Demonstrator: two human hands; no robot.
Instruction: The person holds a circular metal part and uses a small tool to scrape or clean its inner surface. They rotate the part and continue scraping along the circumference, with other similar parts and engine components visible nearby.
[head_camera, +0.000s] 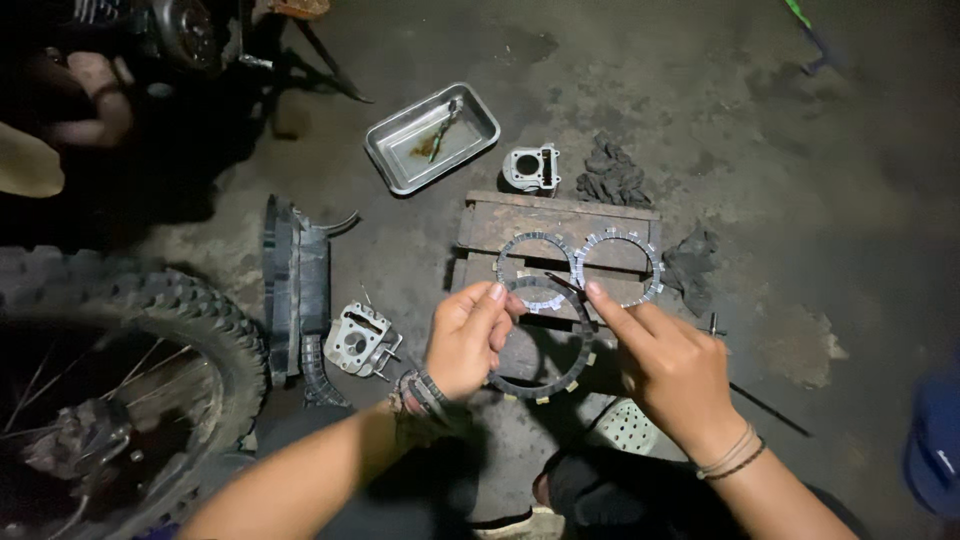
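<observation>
1. The left hand (466, 340) holds a dark, flat friction ring with pale tabs around its rim (540, 340); thumb and fingers are pinched shut on the ring's upper left arc, so this grip is closed on the ring.
2. The ring hangs above the near edge of a weathered wooden slat board (560, 222) lying on the concrete floor (800, 200). It is a circle with no long axis; its flat face is tilted up toward the camera, the top arc lit, the lower arc in shadow.
3. The right hand (670, 370) has its forefinger stretched out, pointing up and left, the tip at the ring's upper right rim. The other fingers are curled in; this grip holds nothing that I can see.
4. Two more toothed grey rings (621, 268) lie flat side by side on the board, near its far edge, just beyond the held ring.
5. Past the board's far edge sit a grey metal cylinder block (531, 167), a dark crumpled rag (612, 172) and a shiny rectangular steel tray (432, 137).
6. Left of the board lie a small metal engine part (358, 340), a black ribbed plastic panel (295, 285) and a knobby tyre on a spoked wheel (130, 350).
</observation>
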